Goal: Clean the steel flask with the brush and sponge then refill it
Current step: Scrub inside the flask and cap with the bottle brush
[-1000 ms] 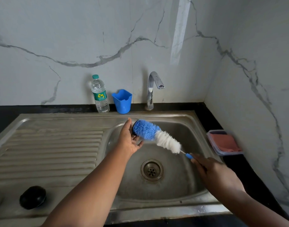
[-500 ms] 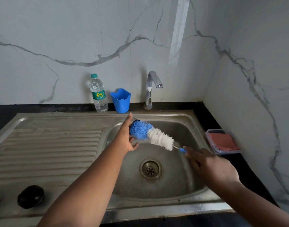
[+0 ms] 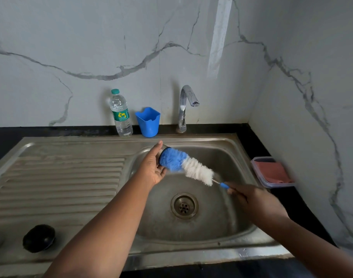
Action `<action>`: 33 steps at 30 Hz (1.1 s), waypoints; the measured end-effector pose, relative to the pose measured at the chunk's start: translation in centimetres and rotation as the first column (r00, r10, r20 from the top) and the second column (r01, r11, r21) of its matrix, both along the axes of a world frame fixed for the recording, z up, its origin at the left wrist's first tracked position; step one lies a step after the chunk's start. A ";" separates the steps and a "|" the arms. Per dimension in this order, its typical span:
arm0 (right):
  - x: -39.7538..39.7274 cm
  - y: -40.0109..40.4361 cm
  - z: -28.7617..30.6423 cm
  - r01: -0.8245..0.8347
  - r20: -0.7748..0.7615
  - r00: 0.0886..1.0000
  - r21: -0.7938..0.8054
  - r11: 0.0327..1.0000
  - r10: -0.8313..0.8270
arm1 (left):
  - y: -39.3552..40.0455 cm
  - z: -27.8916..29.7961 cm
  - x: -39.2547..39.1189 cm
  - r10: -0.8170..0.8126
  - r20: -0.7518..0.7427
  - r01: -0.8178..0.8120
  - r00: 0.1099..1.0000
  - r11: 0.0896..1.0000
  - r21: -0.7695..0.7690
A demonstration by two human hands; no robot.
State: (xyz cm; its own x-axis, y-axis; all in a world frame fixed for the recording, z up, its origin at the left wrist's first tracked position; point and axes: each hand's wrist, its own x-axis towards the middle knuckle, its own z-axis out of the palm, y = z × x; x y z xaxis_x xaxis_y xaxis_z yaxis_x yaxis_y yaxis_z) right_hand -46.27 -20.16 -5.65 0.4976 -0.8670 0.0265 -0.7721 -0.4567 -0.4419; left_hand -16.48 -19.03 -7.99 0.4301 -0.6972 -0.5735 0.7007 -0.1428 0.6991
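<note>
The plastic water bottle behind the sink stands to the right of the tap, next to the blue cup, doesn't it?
Not quite: the head view shows the plastic water bottle standing to the left of the tap, not the right. It is indeed next to the blue cup, behind the sink.

Soft dim daylight; right hand (image 3: 257, 199) motion-blurred; wide-angle bending at edges.

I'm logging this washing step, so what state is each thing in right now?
Steel flask: tilted, held in left hand.
Blue-and-white bottle brush: tip in flask mouth, right hand on handle.
Chrome tap: off.
Clear plastic water bottle: capped, upright.
Blue plastic cup: upright.
</note>
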 end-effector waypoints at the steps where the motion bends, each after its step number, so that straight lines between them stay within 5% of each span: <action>1: 0.2 -0.1 0.2 0.012 0.150 0.987 0.326 0.945 -0.064 | 0.1 0.0 0.1 0.011 -0.016 -0.011 1.000 0.999 -0.040; 2: 0.3 -0.3 0.6 0.005 0.244 0.951 0.604 0.797 -0.190 | 0.1 -0.1 0.3 0.024 -0.036 -0.027 0.999 0.996 -0.083; 4: 0.2 -0.7 1.4 -0.079 0.276 0.917 0.833 0.548 -0.288 | 0.1 -0.1 0.6 0.060 -0.077 -0.072 0.995 0.984 -0.164; 10: -0.8 -2.5 2.6 -0.154 0.253 0.941 0.911 0.382 -0.224 | 0.5 0.5 2.0 0.153 -0.020 -0.152 0.988 0.937 -0.314; 13: -1.2 -3.2 2.6 -0.155 0.237 0.957 0.904 0.398 -0.167 | 1.1 0.2 3.5 0.204 0.063 -0.178 0.977 0.941 -0.288; 16: -0.9 -3.8 2.6 -0.124 0.196 0.974 0.882 0.454 -0.115 | 2.1 -0.1 4.3 0.199 0.315 -0.146 0.928 0.972 -0.183; 19: -0.1 -4.6 2.7 -0.064 0.093 0.996 0.766 0.640 -0.012 | 3.6 0.1 4.4 0.254 0.584 -0.258 0.771 0.963 -0.079; 23: 1.9 -5.6 2.2 -0.138 -0.058 0.980 0.480 0.866 0.188 | 6.6 -0.3 5.1 0.120 0.788 -0.276 0.604 0.959 0.066; 33: 7.4 -3.5 2.2 -0.424 0.116 0.905 0.355 0.833 0.410 | 16.6 -1.9 3.6 -0.089 0.886 -0.364 0.456 0.889 0.277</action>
